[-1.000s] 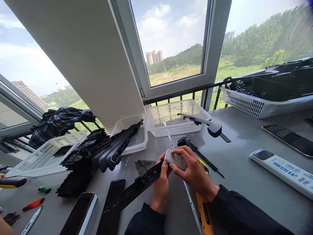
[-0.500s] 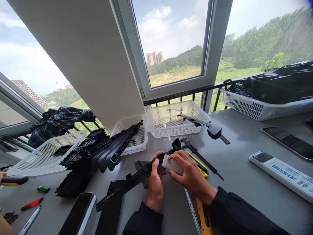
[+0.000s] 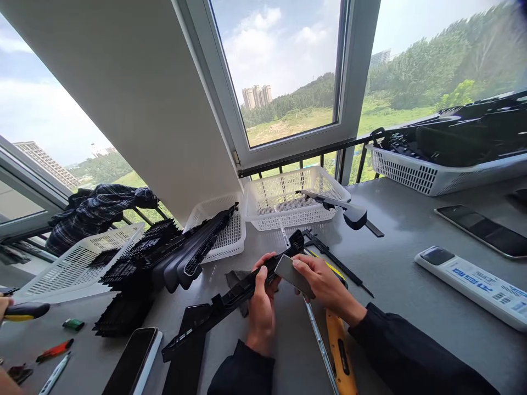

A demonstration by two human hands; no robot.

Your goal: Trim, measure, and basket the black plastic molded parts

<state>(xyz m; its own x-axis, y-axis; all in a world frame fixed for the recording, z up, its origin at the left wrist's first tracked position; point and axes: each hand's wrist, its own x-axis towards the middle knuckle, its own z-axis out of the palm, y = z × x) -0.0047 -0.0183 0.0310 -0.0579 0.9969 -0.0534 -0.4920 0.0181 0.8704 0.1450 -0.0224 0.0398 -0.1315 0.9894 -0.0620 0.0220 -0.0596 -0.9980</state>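
Pinching the strip (image 3: 231,299) is the left hand (image 3: 261,308), while the right hand (image 3: 326,282) pinches a block (image 3: 291,272) just beside this strip.

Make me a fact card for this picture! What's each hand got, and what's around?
Left hand: holds long black plastic part
Right hand: holds flat grey block
Near right wrist: yellow-orange tool on grey table
Beyond right hand: black caliper
By middle window: white basket
Far left: another person's hand, black-and-yellow handle
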